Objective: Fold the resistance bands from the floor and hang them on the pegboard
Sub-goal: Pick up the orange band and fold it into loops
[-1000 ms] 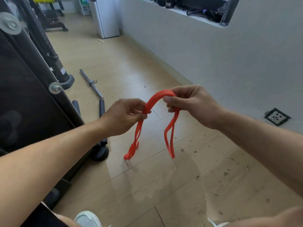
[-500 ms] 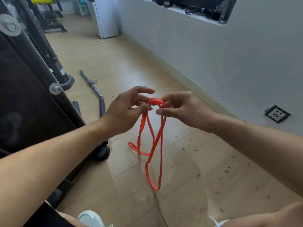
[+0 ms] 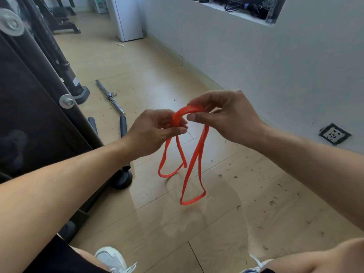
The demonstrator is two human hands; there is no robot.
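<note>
Left hand (image 3: pixel 152 132) and right hand (image 3: pixel 226 117) pinching a red resistance band (image 3: pixel 194 154) above the wooden floor (image 3: pixel 216 223). Two loops hanging beneath the fingers. Steel bar (image 3: pixel 110 97) lying behind.

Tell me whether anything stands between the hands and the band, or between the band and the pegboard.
Nothing separates them: the left hand and right hand both pinch the top of the orange band, whose loops hang free above the floor. The pegboard is not in view, so the path to it cannot be judged.
</note>
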